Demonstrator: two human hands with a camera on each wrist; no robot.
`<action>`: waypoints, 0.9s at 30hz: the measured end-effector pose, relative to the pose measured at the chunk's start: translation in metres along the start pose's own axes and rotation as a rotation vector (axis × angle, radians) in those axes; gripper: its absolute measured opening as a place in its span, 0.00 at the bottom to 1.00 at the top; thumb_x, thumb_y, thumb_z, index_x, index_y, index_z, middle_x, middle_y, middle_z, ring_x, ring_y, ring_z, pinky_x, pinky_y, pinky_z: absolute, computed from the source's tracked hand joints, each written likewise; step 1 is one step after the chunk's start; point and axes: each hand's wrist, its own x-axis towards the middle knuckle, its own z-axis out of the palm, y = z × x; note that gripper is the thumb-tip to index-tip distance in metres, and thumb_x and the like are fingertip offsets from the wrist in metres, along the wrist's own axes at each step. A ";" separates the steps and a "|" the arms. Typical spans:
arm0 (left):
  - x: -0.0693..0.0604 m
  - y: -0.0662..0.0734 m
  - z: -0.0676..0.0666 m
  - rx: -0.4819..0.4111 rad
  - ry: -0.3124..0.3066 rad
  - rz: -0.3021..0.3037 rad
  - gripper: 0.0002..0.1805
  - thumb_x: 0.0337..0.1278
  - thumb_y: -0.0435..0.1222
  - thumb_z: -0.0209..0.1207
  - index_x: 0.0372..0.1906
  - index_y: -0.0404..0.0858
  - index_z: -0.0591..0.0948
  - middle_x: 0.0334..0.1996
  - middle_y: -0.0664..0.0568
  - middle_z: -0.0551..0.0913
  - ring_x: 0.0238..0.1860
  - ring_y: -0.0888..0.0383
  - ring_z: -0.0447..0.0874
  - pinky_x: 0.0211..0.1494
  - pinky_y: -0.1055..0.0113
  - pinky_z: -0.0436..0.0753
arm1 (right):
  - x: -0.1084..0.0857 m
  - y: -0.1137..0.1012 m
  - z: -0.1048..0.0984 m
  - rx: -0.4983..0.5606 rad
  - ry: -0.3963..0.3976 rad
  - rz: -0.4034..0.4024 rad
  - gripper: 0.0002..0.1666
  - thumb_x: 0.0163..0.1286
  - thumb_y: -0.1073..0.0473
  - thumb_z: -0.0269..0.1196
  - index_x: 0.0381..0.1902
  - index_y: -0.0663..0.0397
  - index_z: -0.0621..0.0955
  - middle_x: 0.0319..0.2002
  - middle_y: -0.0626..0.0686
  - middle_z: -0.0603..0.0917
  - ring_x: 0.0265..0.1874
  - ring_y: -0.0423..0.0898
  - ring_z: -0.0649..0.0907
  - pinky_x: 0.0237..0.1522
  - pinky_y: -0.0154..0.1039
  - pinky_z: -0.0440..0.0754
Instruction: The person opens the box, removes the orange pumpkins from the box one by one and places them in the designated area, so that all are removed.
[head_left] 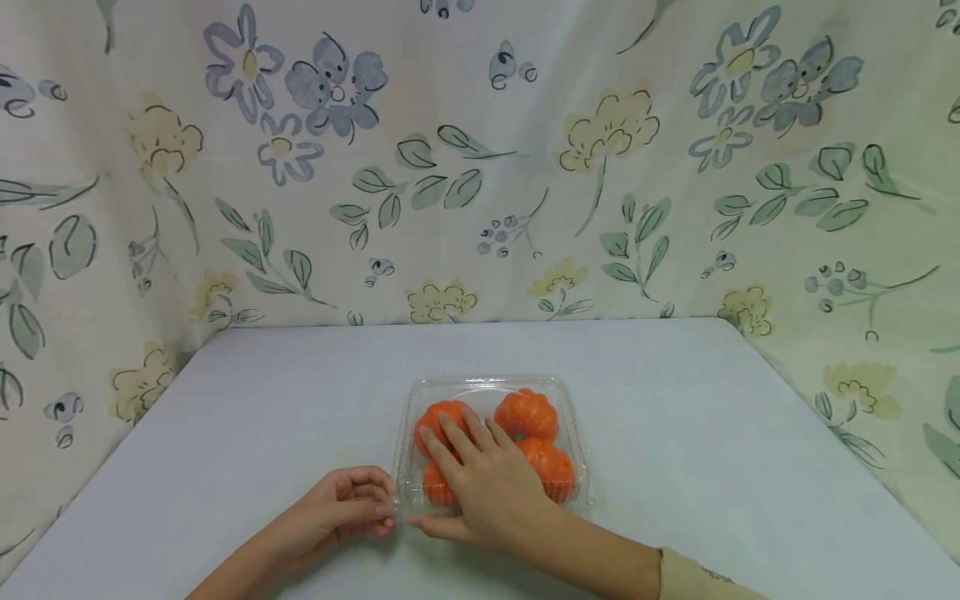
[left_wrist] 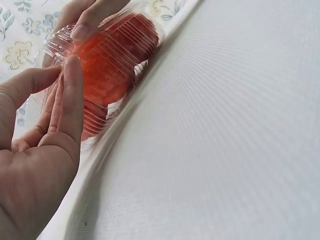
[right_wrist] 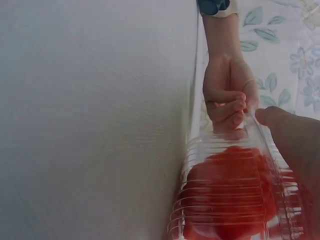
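Around the middle of the white desk [head_left: 712,433], from my remote seat, I see a clear, squarish plastic box with ribbed walls [head_left: 487,382], sitting flat on the surface. Through its transparent top I make out four ribbed, rounded orange pumpkins [head_left: 527,414]: two in the back half, two in the front half, with the front left one [head_left: 437,489] partly hidden from my head view. The right hand [head_left: 487,479] lies on top of the box; its fingers are released and spread, reaching over the back left pumpkin [head_left: 432,417], while its thumb stretches toward the near left corner. At that same corner I find the left hand [head_left: 341,508], its fingers bent and grasping the box's edge; my left wrist view shows the thumb and forefinger pinching there. The two hands are near each other, the right thumb just beside the left fingertips. I notice a beige sleeve [head_left: 697,577] on the right arm, and my right wrist view gives me a dark, rounded device [right_wrist: 214,6] by the left wrist. Behind the desk I have a pale cloth backdrop [head_left: 450,250] printed with blue and yellow flowers and green leaves.
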 end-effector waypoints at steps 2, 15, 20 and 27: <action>0.000 0.000 0.000 -0.006 0.007 -0.004 0.13 0.77 0.25 0.52 0.54 0.40 0.81 0.43 0.57 0.88 0.46 0.62 0.90 0.53 0.68 0.89 | 0.000 0.000 -0.001 0.011 -0.009 0.002 0.52 0.68 0.18 0.56 0.77 0.45 0.75 0.71 0.53 0.80 0.71 0.58 0.78 0.70 0.56 0.79; -0.002 0.001 -0.002 -0.030 0.061 0.005 0.16 0.76 0.25 0.52 0.60 0.42 0.79 0.43 0.57 0.87 0.45 0.62 0.89 0.53 0.68 0.89 | 0.001 0.010 -0.017 0.303 -0.161 0.071 0.43 0.77 0.26 0.54 0.76 0.46 0.75 0.76 0.55 0.74 0.78 0.59 0.69 0.76 0.58 0.70; 0.000 0.003 -0.001 0.004 0.109 -0.001 0.15 0.77 0.27 0.53 0.60 0.42 0.79 0.42 0.58 0.86 0.43 0.62 0.88 0.50 0.69 0.88 | 0.002 0.014 -0.018 0.363 -0.168 0.088 0.38 0.78 0.30 0.56 0.73 0.45 0.78 0.74 0.54 0.76 0.77 0.59 0.70 0.76 0.58 0.70; -0.001 0.004 0.001 0.035 0.175 0.007 0.14 0.77 0.28 0.54 0.60 0.41 0.79 0.42 0.57 0.86 0.42 0.61 0.89 0.50 0.68 0.89 | 0.002 0.018 -0.021 0.407 -0.157 0.070 0.36 0.78 0.31 0.57 0.72 0.45 0.80 0.73 0.54 0.77 0.76 0.59 0.72 0.76 0.58 0.71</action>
